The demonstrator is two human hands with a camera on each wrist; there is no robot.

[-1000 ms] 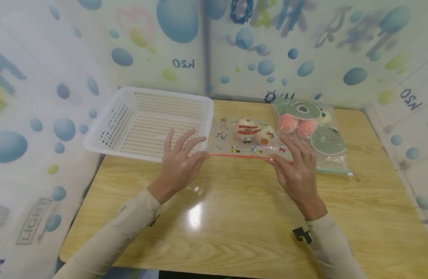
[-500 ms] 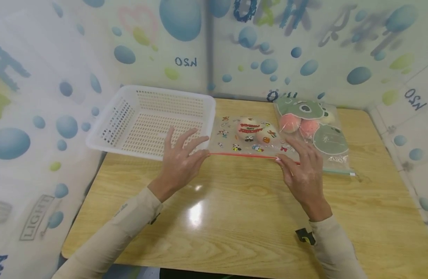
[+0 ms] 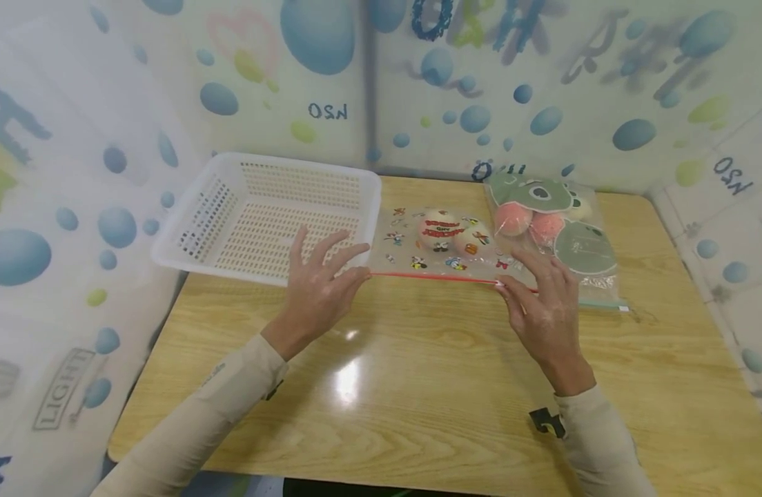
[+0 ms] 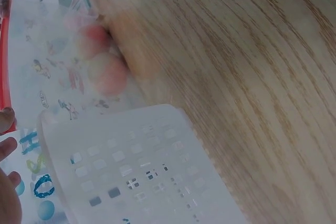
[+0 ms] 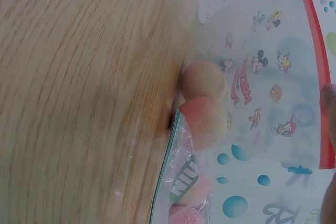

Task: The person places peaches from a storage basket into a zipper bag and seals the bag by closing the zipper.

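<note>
A clear zip bag printed with cartoon figures stands on edge, its red zip strip toward me. Inside are two round, peach-like fruits, pale with a red blush. My left hand pinches the left end of the strip between thumb and finger, its other fingers spread over the basket's edge. Near the strip's right end, my right hand pinches it at a small pale piece, perhaps the slider. Only parts of each hand show in the wrist views.
Left of the bag stands a white perforated plastic basket. On the right lies a second clear bag with green patterns and pink round fruits. A patterned wall backs the wooden table.
My right hand has slid a little to the right along the red strip. The left hand keeps its pinch at the left end, and the basket and second bag stay put.
</note>
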